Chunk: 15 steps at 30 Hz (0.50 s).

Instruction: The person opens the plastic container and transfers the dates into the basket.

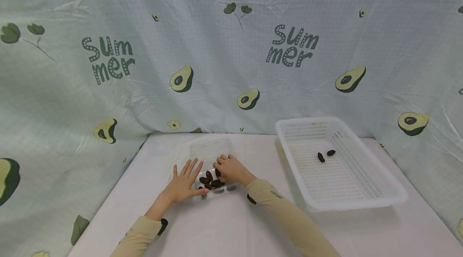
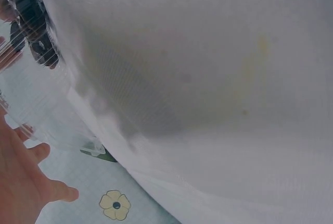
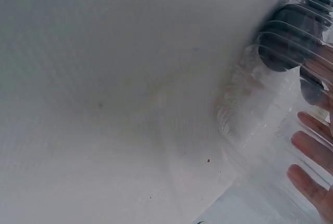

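Note:
A clear plastic clamshell box [image 1: 226,188] lies on the table, lid [image 1: 209,149] folded back toward the wall. Inside it are several dark brown dates [image 1: 209,175]. At the box's left side my left hand [image 1: 182,188] spreads its fingers, the thumb by the near left edge; it holds nothing. My right hand [image 1: 234,169] reaches over the right part of the box, a date [image 1: 218,172] between its thumb and forefinger. Through the ribbed plastic, the right wrist view shows dates [image 3: 289,36] beside the right-hand fingers [image 3: 311,148]. In the left wrist view, dates [image 2: 32,21] show at the upper left.
A white perforated plastic basket [image 1: 307,192] stands on the right of the white-covered table [image 1: 253,225], with two dates [image 1: 321,157] on its floor. Behind the table hangs a pale curtain [image 1: 217,48] printed with avocados and lettering.

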Available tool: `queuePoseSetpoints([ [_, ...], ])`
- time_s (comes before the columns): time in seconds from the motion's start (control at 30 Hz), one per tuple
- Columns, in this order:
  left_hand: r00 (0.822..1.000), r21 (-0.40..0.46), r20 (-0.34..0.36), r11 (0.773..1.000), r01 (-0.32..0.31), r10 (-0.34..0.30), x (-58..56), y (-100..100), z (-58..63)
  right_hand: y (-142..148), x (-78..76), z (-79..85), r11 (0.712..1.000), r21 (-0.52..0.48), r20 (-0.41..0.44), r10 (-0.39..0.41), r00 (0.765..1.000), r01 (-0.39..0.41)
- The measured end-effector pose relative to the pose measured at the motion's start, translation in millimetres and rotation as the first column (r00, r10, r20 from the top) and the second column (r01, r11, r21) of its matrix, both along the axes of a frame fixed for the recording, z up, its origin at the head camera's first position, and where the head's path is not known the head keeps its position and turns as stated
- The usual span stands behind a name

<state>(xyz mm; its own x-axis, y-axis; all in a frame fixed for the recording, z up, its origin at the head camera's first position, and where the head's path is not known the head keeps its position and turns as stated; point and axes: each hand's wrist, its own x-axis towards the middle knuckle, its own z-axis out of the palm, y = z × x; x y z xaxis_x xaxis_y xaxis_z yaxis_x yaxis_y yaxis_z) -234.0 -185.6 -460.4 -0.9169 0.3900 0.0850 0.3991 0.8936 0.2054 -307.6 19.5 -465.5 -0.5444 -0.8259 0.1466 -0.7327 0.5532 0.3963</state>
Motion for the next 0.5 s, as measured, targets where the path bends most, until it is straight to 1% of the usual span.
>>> queuePoseSetpoints([
  [0.17, 1.000, -0.013, -0.020, 1.000, -0.002, 0.002, -0.6, 0.3, 0.8, 1.4, 0.0, 4.6, 1.000, -0.015, -0.042, 0.009, 0.999, -0.010],
  [0.33, 1.000, -0.009, -0.010, 1.000, 0.000, 0.000, 0.0, -0.2, -0.6, 3.4, -0.5, 3.2, 1.000, -0.022, -0.083, 0.015, 0.996, -0.017],
  [0.5, 1.000, -0.009, -0.008, 1.000, -0.001, 0.001, -1.1, -0.5, -1.3, 6.6, -0.6, 7.9, 0.999, -0.024, -0.159, 0.022, 0.987, -0.026],
])
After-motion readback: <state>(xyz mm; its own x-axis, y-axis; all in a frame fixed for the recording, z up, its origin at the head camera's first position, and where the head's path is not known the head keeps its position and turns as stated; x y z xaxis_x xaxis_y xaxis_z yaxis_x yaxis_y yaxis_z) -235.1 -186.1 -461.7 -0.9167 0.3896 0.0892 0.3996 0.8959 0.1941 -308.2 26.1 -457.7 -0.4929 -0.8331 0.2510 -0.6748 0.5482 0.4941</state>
